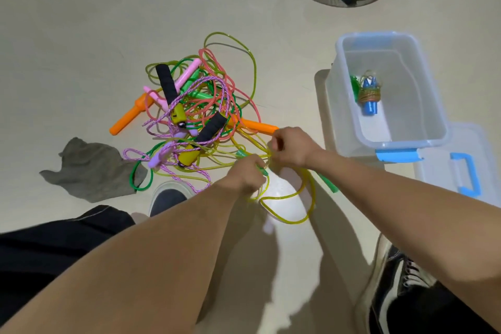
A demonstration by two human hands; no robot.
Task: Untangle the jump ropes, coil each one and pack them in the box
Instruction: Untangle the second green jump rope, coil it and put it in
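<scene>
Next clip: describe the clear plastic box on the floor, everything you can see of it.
The box is a rectangular bin of translucent, frosted-looking plastic with a pale blue rim and a blue latch on its near end. It stands upright and open on the floor, right of the rope tangle. Inside lies one coiled rope bundle with blue handles, wound in brownish cord, beside something green. Its lid, clear with a blue handle, lies flat by the near right corner. Neither hand touches it.

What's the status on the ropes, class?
Left hand, right hand both pinching translucent yellow rope. One coiled rope in clear plastic box. Tangled pile remains.
</scene>
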